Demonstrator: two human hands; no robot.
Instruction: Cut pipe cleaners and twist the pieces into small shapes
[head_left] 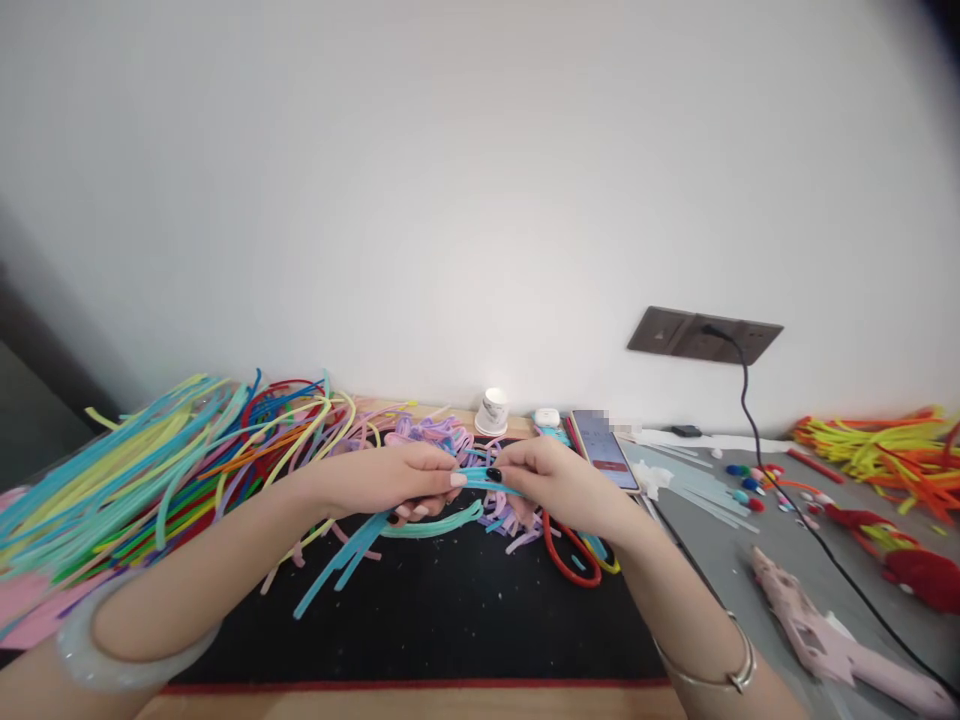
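Several blue pipe cleaners [478, 480] stretch between my two hands above the black mat [465, 620]. My left hand [401, 482] is closed around them, thumb on top, and their loose ends [341, 565] hang down to the left. The thumb and fingers of my right hand [541, 480] pinch the same strands a short way to the right. Beneath my hands lie mint green pipe cleaners [442, 522] in a curved bunch. Purple and pink twisted pipe cleaners [435, 433] are piled just behind, partly hidden by my hands.
Many coloured pipe cleaners [150, 460] cover the left side. A paper cup [493, 411], an earphone case [547, 417] and a phone [602, 448] stand or lie at the back. Scissors with red handles [574, 565] lie right. Farther right are a pink glue gun [817, 630] and a black cable [810, 535].
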